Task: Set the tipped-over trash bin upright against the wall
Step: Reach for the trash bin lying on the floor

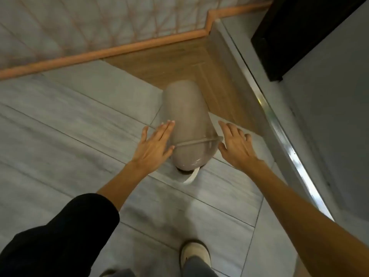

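Observation:
A taupe plastic trash bin (185, 110) lies on its side on the grey tiled floor, its base pointing away from me and its lidded top (191, 156) nearest my feet. A bit of white liner (191, 177) sticks out under the lid. My left hand (154, 145) is flat and open against the bin's left side near the rim. Just off the bin's right side, my right hand (236, 145) hovers open with its fingers spread; whether it touches is unclear.
The patterned wall with an orange baseboard (111, 50) runs across the back. A wood-look floor strip (179, 60) lies before it. A grey step with a metal edge (279, 124) rises on the right, under a dark cabinet (299, 33). My shoe (195, 254) stands below.

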Action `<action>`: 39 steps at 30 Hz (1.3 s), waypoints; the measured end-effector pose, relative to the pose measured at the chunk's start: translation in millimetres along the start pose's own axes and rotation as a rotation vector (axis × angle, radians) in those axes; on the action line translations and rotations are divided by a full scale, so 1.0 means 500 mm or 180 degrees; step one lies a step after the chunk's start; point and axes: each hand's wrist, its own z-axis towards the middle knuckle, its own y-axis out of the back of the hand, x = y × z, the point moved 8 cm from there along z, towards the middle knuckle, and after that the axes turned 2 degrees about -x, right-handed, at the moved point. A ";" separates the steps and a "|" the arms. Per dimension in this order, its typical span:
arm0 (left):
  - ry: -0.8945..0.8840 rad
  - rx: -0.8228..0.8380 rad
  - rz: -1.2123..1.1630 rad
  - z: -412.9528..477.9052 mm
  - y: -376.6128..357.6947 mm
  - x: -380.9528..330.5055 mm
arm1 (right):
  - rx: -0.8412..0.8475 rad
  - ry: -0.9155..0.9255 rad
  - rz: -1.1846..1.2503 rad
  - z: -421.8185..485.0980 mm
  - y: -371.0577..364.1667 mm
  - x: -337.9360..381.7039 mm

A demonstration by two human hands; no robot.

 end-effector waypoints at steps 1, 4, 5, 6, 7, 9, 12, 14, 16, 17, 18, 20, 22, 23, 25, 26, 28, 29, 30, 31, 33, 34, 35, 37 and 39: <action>-0.0014 0.0031 -0.0086 0.003 -0.021 0.006 | 0.0012 -0.0056 0.0019 0.007 -0.018 -0.005; 0.0017 0.0153 -0.0389 0.012 -0.085 0.036 | -0.0014 -0.0098 0.0222 0.034 -0.070 -0.016; 0.0031 0.0147 -0.0552 0.015 -0.101 0.043 | -0.0052 -0.0098 0.0359 0.043 -0.087 -0.018; 0.0031 0.0106 -0.0723 0.016 -0.113 0.047 | -0.0097 -0.0107 0.0509 0.047 -0.102 -0.020; 0.0021 0.0056 -0.0885 0.013 -0.120 0.051 | -0.0143 -0.0131 0.0685 0.050 -0.117 -0.024; 0.0027 -0.0053 -0.1234 0.004 -0.137 0.055 | -0.0292 -0.0270 0.1186 0.054 -0.142 -0.036; 0.0318 -0.0039 -0.1783 -0.017 -0.180 0.069 | -0.0592 -0.0638 0.1892 0.056 -0.167 -0.061; 0.0436 0.0043 -0.1932 -0.029 -0.214 0.076 | -0.0660 -0.0788 0.2149 0.054 -0.176 -0.072; 0.0525 0.0042 -0.2045 -0.034 -0.237 0.085 | -0.0635 -0.0931 0.2354 0.051 -0.186 -0.081; 0.0561 0.0032 -0.2085 -0.035 -0.243 0.088 | -0.0631 -0.0977 0.2406 0.050 -0.190 -0.084; 0.0544 0.0015 -0.2100 -0.034 -0.245 0.088 | -0.0634 -0.1001 0.2426 0.050 -0.192 -0.086; 0.0458 0.0000 -0.2087 -0.033 -0.243 0.087 | -0.0670 -0.1017 0.2490 0.049 -0.190 -0.086; 0.0409 -0.0027 -0.2086 -0.030 -0.234 0.092 | -0.0655 -0.1033 0.2540 0.049 -0.185 -0.083; 0.0418 -0.0068 -0.2108 -0.027 -0.227 0.097 | -0.0652 -0.1042 0.2543 0.049 -0.182 -0.080; 0.0455 -0.0211 -0.2184 -0.020 -0.206 0.109 | -0.0705 -0.1052 0.2591 0.046 -0.171 -0.072; 0.0456 -0.0298 -0.2208 -0.016 -0.193 0.113 | -0.0749 -0.1038 0.2631 0.044 -0.165 -0.068; 0.0424 -0.0440 -0.2212 -0.004 -0.165 0.116 | -0.0796 -0.0972 0.2673 0.041 -0.154 -0.058; 0.0382 -0.0495 -0.2184 0.004 -0.150 0.117 | -0.0809 -0.0910 0.2674 0.040 -0.148 -0.053; 0.0314 -0.0553 -0.2144 0.013 -0.134 0.117 | -0.0815 -0.0849 0.2660 0.039 -0.141 -0.047; 0.0242 -0.0613 -0.2098 0.021 -0.116 0.118 | -0.0820 -0.0797 0.2658 0.038 -0.133 -0.041; 0.0143 -0.0749 -0.1950 0.036 -0.078 0.123 | -0.0839 -0.0691 0.2666 0.041 -0.113 -0.029; 0.0140 -0.0815 -0.1840 0.045 -0.058 0.129 | -0.0844 -0.0616 0.2659 0.043 -0.101 -0.021; 0.0165 -0.0867 -0.1733 0.056 -0.036 0.137 | -0.0851 -0.0517 0.2650 0.045 -0.087 -0.011; 0.0197 -0.0858 -0.1659 0.084 0.007 0.155 | -0.0853 -0.0343 0.2658 0.052 -0.059 0.005; 0.0161 -0.0745 -0.1763 0.116 0.051 0.169 | -0.0773 -0.0215 0.2675 0.060 -0.038 0.018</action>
